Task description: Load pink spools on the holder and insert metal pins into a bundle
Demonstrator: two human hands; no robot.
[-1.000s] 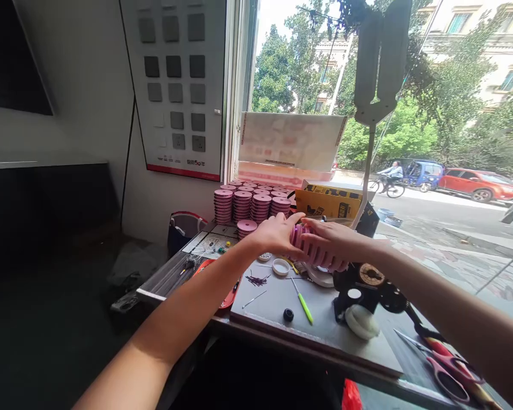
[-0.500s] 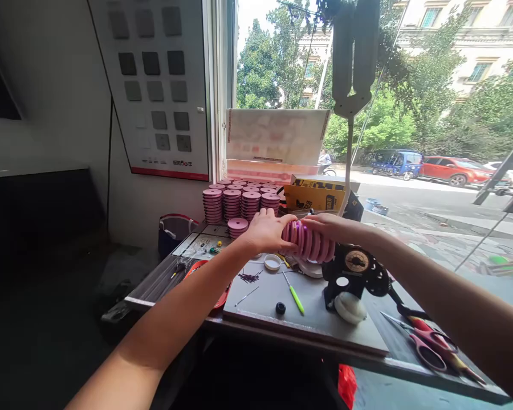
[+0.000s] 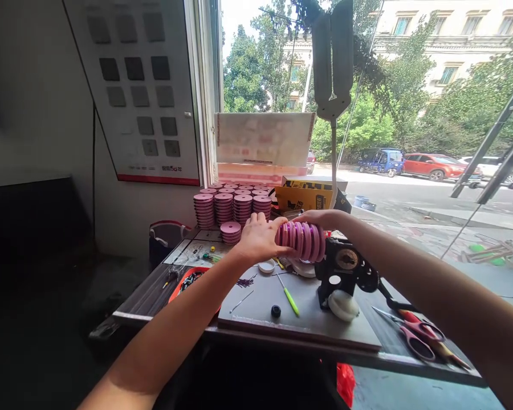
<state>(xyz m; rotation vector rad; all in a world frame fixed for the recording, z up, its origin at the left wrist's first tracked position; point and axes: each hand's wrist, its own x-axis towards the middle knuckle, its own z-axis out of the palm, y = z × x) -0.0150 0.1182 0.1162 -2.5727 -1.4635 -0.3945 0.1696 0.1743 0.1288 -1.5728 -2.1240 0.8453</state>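
Observation:
A row of pink grooved discs (image 3: 303, 242), turned on its side, is held above the work board between my two hands. My left hand (image 3: 260, 236) closes on its left end, with the thumb below and the fingers over the top. From behind and above, my right hand (image 3: 322, 219) reaches onto the same row; its fingertips are hidden by the discs. Behind my left hand stand several upright stacks of like pink discs (image 3: 224, 209), and a shorter stack (image 3: 230, 230) sits in front of them. A black hand-cranked machine (image 3: 327, 267) stands just right of the held discs.
On the grey board (image 3: 252, 324) lie a green-handled hook tool (image 3: 289, 299), a black round cap (image 3: 276, 311), a white ring (image 3: 267, 266) and thin dark strips (image 3: 245, 282). Scissors (image 3: 416, 336) lie at right, a red tray (image 3: 175, 291) at left. A yellow box (image 3: 303, 198) stands behind.
The view has turned slightly right, so the scene sits further left. The held discs look more evenly lined up, and both hands stay on them.

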